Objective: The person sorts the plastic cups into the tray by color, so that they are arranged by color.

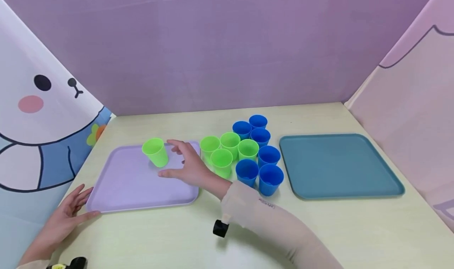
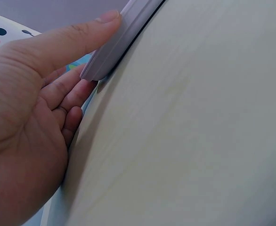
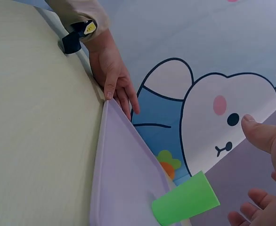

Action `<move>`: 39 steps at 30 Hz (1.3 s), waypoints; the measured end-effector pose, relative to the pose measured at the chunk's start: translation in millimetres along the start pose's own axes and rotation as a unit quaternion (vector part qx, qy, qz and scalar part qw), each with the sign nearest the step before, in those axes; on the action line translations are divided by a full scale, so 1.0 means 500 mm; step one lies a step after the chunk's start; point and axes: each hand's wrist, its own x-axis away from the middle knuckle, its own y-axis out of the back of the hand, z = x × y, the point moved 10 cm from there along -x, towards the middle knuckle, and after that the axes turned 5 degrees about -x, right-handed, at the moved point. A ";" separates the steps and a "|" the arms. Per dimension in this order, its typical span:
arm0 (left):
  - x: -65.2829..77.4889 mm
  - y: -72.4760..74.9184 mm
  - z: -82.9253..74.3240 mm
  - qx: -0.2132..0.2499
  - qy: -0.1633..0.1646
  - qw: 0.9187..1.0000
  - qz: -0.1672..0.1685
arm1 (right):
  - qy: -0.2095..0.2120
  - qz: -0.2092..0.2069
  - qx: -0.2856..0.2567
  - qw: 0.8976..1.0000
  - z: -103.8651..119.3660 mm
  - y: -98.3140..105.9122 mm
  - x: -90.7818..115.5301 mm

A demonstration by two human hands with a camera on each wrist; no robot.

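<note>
The green cup [image 1: 159,157] stands on the purple tray [image 1: 133,186], just left of the nearer, released right hand [image 1: 191,165]; the loose-fingered left hand [image 1: 67,213] touches the tray's near-left corner.

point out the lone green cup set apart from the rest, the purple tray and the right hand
lone green cup [image 1: 157,154]: head view, on its outer wall
purple tray [image 1: 142,185]: head view, on its bare floor
right hand [image 1: 192,167]: head view, on the middle of the hand
</note>
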 end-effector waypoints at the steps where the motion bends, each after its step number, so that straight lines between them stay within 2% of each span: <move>1: 0.000 0.000 0.000 -0.001 0.001 1.000 0.001 | 0.000 0.001 0.003 1.000 0.001 0.003 0.005; 10: 0.000 0.000 -0.003 0.004 0.003 1.000 0.003 | -0.012 0.018 0.020 1.000 0.000 0.037 0.040; 19: 0.000 0.000 -0.001 -0.001 0.005 1.000 0.001 | -0.020 0.010 0.002 1.000 0.003 0.091 0.062; 33: -0.002 0.000 -0.003 0.007 -0.009 1.000 -0.003 | -0.026 0.004 0.035 0.999 -0.002 0.174 0.083; 39: -0.001 -0.001 -0.001 0.005 0.006 1.000 0.004 | -0.020 0.003 0.059 0.998 -0.006 0.208 0.084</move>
